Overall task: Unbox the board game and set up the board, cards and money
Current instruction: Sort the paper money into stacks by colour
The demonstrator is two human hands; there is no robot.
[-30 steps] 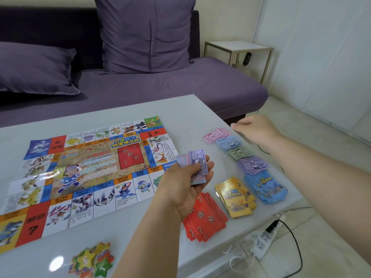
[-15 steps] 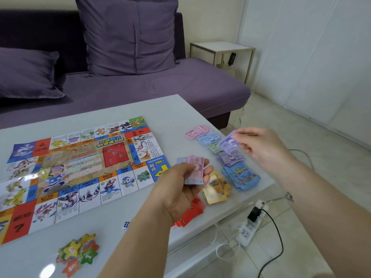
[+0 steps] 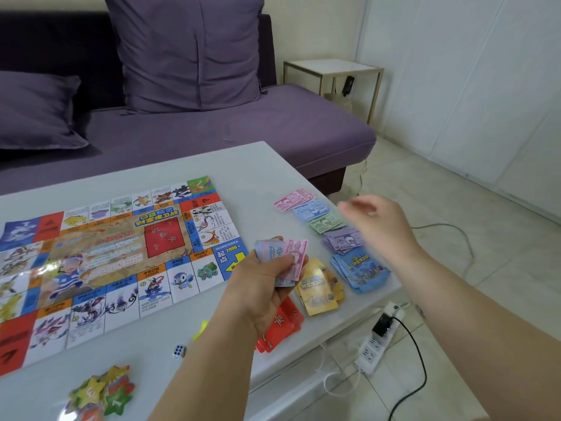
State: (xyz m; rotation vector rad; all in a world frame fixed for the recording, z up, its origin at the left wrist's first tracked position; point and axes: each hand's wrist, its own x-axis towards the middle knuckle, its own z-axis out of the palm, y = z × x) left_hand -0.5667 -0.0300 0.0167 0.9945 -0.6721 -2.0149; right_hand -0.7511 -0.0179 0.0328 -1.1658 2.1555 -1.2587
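Paper play money (image 3: 282, 258): judged thin, light, floppy; wad pinched in left hand (image 3: 261, 293), just right of board (image 3: 121, 253). Right hand (image 3: 382, 223) blurred, fingers loose, apparently empty, over sorted note piles (image 3: 312, 209) on table (image 3: 258, 165). Take single notes by an edge.

The board (image 3: 115, 259) lay flat on the table (image 3: 258, 174), centre left of the frame. To its right, money piles (image 3: 324, 223) ran in a row down to the card decks (image 3: 320, 288). A die (image 3: 179, 351) sat below the board, with star tokens (image 3: 103, 393) at lower left. The sofa (image 3: 273, 129) stood behind the table, across the top.
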